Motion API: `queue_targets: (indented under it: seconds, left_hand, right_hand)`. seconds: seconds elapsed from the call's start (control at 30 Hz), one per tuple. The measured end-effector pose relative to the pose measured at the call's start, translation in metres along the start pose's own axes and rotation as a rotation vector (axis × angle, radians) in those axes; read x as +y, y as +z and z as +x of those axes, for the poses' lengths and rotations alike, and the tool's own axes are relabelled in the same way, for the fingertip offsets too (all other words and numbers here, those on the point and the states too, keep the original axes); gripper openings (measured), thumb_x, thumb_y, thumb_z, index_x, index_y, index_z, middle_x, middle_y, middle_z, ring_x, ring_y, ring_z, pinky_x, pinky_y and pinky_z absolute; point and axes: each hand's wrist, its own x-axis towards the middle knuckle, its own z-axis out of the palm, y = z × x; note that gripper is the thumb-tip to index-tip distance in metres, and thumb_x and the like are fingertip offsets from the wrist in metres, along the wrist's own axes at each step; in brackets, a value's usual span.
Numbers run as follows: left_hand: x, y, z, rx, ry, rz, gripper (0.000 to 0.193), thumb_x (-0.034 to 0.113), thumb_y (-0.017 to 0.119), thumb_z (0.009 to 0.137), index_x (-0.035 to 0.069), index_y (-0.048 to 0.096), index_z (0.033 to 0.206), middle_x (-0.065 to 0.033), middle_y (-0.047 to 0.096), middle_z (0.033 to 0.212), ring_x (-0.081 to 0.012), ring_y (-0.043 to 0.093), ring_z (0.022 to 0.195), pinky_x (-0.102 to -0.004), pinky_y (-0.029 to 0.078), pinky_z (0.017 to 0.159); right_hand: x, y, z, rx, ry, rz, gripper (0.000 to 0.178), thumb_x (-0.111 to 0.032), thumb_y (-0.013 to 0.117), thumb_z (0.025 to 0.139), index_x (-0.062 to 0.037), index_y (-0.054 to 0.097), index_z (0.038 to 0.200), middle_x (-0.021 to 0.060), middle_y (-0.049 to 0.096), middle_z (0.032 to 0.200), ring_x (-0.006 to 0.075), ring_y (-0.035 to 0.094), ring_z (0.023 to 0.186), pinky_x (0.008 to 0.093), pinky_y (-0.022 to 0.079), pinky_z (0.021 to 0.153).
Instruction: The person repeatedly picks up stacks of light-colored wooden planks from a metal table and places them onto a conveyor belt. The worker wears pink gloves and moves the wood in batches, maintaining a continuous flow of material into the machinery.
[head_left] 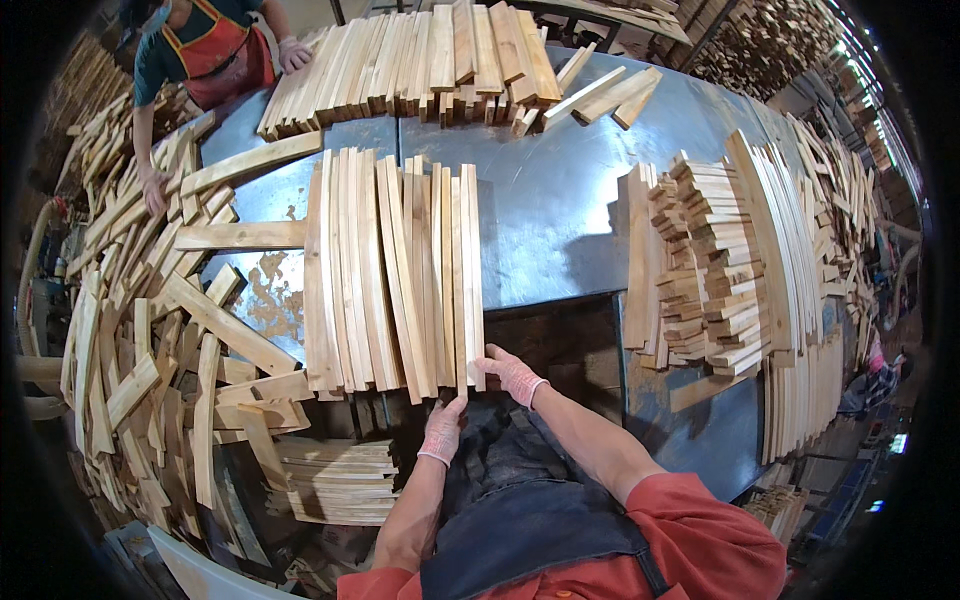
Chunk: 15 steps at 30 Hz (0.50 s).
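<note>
A row of pale wooden strips [385,270] stands side by side on the metal table before me, their near ends jutting past its edge. My left hand [441,432], in a thin pinkish-white glove, is closed at the near end of a strip close to the row's right side. On the rightmost wooden strip [471,270], my gloved right hand [514,378] has its fingers closed around the near end. A narrow gap separates this strip from some of its neighbours further left.
Loose wooden pieces [150,390] lie heaped at left. Stacked strips [715,270] stand at right, and another long row [400,65] lies at the far side. A co-worker in a red apron [215,60] touches wood at far left. The metal table [540,230] has a cut-out before me.
</note>
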Motion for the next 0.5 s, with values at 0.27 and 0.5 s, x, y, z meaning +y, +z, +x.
queue_targets:
  seconds: [0.27,0.5]
  left_hand:
    - [-0.004,0.005,0.024,-0.055,-0.048,-0.300,0.045,0.015,0.081,0.096,0.004,0.066,0.137,-0.0098,0.073,0.126,-0.0262,0.070,0.116,-0.0442,0.056,0.108]
    - [0.003,0.035,0.010,-0.123,-0.387,-0.064,0.050,0.042,0.079,0.099,0.008,0.065,0.134,-0.0065,0.072,0.113,-0.0244,0.070,0.098,-0.0435,0.058,0.097]
  right_hand:
    - [-0.032,0.018,0.010,-0.055,-0.150,0.047,0.076,-0.022,0.083,0.093,-0.0022,0.051,0.158,0.0101,0.062,0.149,0.0220,0.056,0.137,0.0381,0.040,0.121]
    - [-0.050,-0.008,-0.003,-0.058,-0.119,0.090,0.071,-0.022,0.081,0.092,-0.0027,0.055,0.155,0.0077,0.066,0.142,0.0193,0.059,0.131,0.0374,0.043,0.118]
